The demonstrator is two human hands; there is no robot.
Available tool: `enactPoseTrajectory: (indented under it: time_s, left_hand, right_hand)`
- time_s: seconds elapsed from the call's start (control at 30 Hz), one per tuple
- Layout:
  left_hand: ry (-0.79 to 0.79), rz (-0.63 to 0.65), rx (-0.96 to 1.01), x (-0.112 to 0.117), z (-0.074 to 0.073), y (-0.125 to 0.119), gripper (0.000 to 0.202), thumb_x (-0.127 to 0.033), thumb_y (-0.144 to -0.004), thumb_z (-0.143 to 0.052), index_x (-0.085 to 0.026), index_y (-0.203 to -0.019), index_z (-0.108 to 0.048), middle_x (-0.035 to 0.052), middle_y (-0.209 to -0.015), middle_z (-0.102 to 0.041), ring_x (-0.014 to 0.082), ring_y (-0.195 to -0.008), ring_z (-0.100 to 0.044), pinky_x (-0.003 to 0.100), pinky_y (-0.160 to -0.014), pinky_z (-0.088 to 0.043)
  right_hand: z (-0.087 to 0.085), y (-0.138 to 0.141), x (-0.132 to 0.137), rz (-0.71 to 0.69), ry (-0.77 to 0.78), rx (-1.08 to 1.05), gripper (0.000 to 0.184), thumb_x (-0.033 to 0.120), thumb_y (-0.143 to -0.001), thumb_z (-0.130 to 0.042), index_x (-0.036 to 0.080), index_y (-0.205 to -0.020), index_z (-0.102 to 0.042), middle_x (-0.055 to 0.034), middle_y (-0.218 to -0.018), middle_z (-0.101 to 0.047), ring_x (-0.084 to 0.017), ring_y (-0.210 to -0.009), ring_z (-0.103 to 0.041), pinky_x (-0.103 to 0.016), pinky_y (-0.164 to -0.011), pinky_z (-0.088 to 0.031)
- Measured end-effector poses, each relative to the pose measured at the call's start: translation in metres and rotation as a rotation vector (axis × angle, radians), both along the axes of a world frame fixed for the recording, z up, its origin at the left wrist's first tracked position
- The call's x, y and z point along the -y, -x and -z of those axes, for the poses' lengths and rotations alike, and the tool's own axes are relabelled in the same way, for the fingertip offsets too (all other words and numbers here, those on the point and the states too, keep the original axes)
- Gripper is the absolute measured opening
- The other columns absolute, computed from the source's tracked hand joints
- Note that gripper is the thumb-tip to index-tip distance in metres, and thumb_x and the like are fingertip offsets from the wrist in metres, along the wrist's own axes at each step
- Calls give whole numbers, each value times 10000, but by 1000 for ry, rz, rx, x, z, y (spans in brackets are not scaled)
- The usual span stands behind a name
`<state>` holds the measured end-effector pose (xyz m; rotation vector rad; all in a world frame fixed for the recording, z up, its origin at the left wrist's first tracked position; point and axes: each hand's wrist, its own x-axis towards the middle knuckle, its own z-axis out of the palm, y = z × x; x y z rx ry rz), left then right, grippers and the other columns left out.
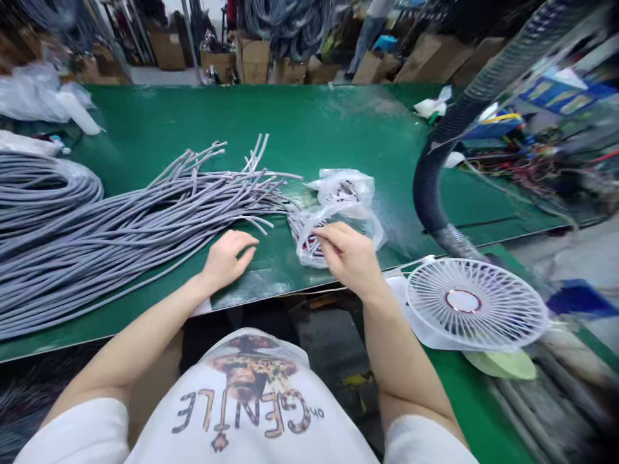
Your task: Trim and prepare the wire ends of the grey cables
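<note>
My left hand (pixel 228 259) hovers at the front edge of the green table, beside the grey cables. Its fingers are loosely bent with the thumb apart, and nothing shows in it. My right hand (pixel 349 256) is over the mouth of a clear plastic bag (pixel 372 225), its thumb and fingertips drawn together; whatever they grip is too small to make out. Short grey pieces with red bits (pixel 309 243) lie in that bag. Just behind it sits a second clear bag (pixel 360 183) with small dark and light parts. A long bundle of grey cables (pixel 159 219) spreads to the left, its loose ends pointing toward the bags.
Coiled grey cable (pixel 53 177) lies at far left, near crumpled plastic (pixel 33 96). A dark flexible duct (pixel 430 174) curves down at right, behind a white round fan (pixel 476 303). Blue bins (pixel 556 90) and tangled wires crowd the far right. Cardboard boxes (pixel 254 61) line the back.
</note>
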<state>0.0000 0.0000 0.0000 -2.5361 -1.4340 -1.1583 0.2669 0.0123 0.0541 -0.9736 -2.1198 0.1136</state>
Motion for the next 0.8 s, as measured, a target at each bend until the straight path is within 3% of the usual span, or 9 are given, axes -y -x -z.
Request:
enactPoseTrajectory:
  time_s: [0.13,0.23,0.33,0.43,0.63,0.8]
  left_hand:
    - [-18,-258,-121,-19,-10,23,246,-260,-869,-515,-176,-1064,-640,99,-1059,-670,249,-1024,-571,395,-909,-421]
    - [3,-412,-244,-30,-16,30,468,-282,-822,-575,-165,-1274,-545,154,-1289,-561,317,-1199,-476,452,-984,-342]
    - [31,-451,-332,-39,-16,30,648,-302,-802,-594,-140,-1403,-414,182,-1443,-424,347,-1329,-356,489,-1053,-252]
    - [21,-432,-352,-47,-8,30,663,-312,-832,-555,-135,-1441,-362,177,-1496,-366,338,-1392,-283,515,-1101,-172]
    - [7,-437,-248,-62,8,36,583,-360,-890,-480,-201,-1442,-382,145,-1532,-318,324,-1430,-243,561,-1137,-83]
    - [-14,-400,-226,-61,17,38,482,-322,-919,-433,-246,-1394,-460,98,-1517,-361,308,-1445,-217,580,-1152,-27]
  right_hand:
    - [-7,69,-22,-44,137,247,274,266,-953,-422,132,-1084,-622,-139,-1096,-671,-223,-1049,-614,-333,-939,-449]
    - [2,107,-46,44,384,428,322,337,-950,-432,92,-1070,-602,-205,-1080,-669,-284,-1021,-627,-373,-886,-445]
    - [21,127,-66,40,574,379,272,289,-937,-448,96,-1000,-630,-181,-1018,-691,-256,-939,-647,-315,-803,-433]
    - [40,134,-69,17,615,327,344,306,-960,-383,127,-865,-661,-99,-869,-704,-182,-805,-639,-252,-707,-408]
    - [65,144,-25,-154,763,-115,500,425,-936,-359,169,-532,-503,14,-508,-504,-97,-517,-464,-231,-577,-333]
    - [77,156,5,-223,1030,-506,522,578,-869,-419,200,-511,-382,67,-421,-320,-61,-395,-283,-220,-445,-247]
